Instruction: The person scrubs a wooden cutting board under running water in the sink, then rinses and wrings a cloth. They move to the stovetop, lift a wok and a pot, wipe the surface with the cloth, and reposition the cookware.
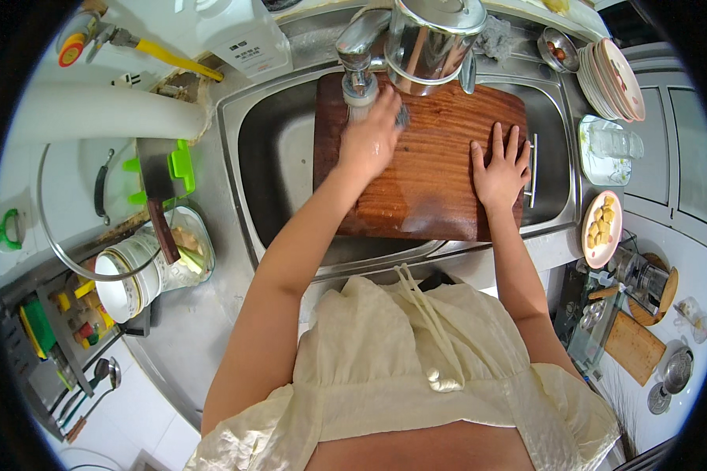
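A wet dark-brown wooden cutting board (424, 176) lies across the double-bowl steel sink (230, 153). My left hand (370, 141) is wet and motion-blurred over the board's far left part, just below the chrome tap (359, 82). Water runs from the spout beside its fingers. A small dark-grey patch shows at the fingertips; whether it is a held scrubber is unclear. My right hand (499, 173) rests flat on the board's right side with fingers spread, holding nothing. Beside the tap, a clear chrome-topped cylinder (433, 53), seemingly a water filter, overhangs the board's far edge.
On the right are stacked plates (601, 82), a tray with a glass jar (610, 144) and a plate of yellow cubes (601, 229). A cleaver (156, 176), stacked bowls (124, 282) and a yellow-handled valve pipe (177, 62) are on the left. Grey steel wool (495, 38) lies behind the sink.
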Tool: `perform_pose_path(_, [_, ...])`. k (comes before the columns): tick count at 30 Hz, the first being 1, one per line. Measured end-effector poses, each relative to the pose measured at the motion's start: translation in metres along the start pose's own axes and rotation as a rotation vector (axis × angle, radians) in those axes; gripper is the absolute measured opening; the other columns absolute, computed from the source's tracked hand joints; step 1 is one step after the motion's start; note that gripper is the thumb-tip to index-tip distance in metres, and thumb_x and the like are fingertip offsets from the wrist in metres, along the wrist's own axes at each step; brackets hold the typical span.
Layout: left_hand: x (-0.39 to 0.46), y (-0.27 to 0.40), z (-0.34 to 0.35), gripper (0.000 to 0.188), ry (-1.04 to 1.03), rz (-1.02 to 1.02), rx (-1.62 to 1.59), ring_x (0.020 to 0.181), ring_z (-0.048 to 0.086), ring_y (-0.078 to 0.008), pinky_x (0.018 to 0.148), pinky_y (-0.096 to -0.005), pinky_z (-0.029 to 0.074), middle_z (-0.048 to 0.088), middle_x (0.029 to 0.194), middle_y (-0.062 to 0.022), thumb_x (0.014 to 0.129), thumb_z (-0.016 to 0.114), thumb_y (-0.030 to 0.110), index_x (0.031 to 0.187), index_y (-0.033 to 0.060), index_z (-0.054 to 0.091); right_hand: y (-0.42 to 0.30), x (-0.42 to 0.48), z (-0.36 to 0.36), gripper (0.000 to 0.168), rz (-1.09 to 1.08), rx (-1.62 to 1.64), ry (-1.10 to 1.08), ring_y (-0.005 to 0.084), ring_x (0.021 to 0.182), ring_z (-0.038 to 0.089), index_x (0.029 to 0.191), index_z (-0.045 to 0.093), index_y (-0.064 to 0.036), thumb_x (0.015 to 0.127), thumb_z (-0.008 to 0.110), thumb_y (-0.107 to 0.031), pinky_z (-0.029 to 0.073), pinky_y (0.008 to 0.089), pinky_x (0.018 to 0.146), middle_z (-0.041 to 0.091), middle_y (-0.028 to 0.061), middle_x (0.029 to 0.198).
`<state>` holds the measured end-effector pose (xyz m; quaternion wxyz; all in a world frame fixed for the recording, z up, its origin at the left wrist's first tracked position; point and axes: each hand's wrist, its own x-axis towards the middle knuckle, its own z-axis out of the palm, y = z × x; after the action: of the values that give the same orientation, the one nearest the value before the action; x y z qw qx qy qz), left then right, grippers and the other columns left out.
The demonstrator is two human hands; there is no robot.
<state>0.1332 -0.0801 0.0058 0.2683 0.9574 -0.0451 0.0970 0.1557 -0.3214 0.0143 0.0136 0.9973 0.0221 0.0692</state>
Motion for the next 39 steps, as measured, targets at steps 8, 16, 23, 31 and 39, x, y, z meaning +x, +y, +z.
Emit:
perform_pose_path(8, [-0.020,-0.026,-0.025,0.051,-0.042,0.026,0.120,0.127,0.038,-0.0306,0.109,-0.0437,0.027,0.041,0.138,-0.0127,0.085,0.059,0.020,0.132,0.0078,0.043,-0.001,-0.001,-0.001,0.061,0.010,-0.003,0.008,0.0355,0.136,0.019,0.140,0.037,-0.027,0.087,0.044,-0.056,0.021,0.0564,0.102,0.025,0.0068,0.150])
perform_pose_path(16, [0.018,-0.024,-0.006,0.036,0.061,-0.147,0.071,0.108,0.053,-0.0373,0.089,-0.0436,0.045,0.055,0.119,-0.0182,0.089,0.054,0.023,0.120,0.0046,0.050,-0.001,0.001,0.002,0.062,-0.007,0.018,0.023,0.0372,0.136,0.019,0.140,0.037,-0.025,0.087,0.043,-0.057,0.020,0.0592,0.101,0.025,0.0081,0.150])
perform_pose_path(23, [-0.047,0.006,-0.030,0.050,-0.188,0.150,0.048,0.129,0.038,-0.0295,0.111,-0.0413,0.026,0.042,0.137,-0.0132,0.083,0.060,0.017,0.130,0.0093,0.046,0.002,-0.001,0.003,0.062,-0.010,0.015,0.033,0.0372,0.135,0.020,0.139,0.038,-0.025,0.087,0.043,-0.057,0.021,0.0598,0.100,0.026,0.0088,0.149])
perform_pose_path(31, [0.003,-0.041,-0.015,0.046,0.084,-0.139,0.104,0.125,0.039,-0.0353,0.107,-0.0426,0.030,0.046,0.130,-0.0213,0.083,0.057,0.015,0.126,0.0015,0.047,0.000,0.001,0.004,0.062,-0.009,0.022,0.022,0.0368,0.136,0.018,0.140,0.038,-0.025,0.087,0.043,-0.057,0.019,0.0587,0.101,0.024,0.0086,0.150])
perform_pose_path(39, [-0.043,-0.006,-0.034,0.049,-0.151,0.184,0.074,0.121,0.044,-0.0341,0.106,-0.0412,0.032,0.042,0.138,-0.0116,0.082,0.060,0.014,0.129,0.0082,0.047,0.002,0.000,0.004,0.062,-0.008,0.021,0.029,0.0370,0.136,0.018,0.139,0.039,-0.025,0.086,0.043,-0.056,0.018,0.0578,0.102,0.024,0.0089,0.150])
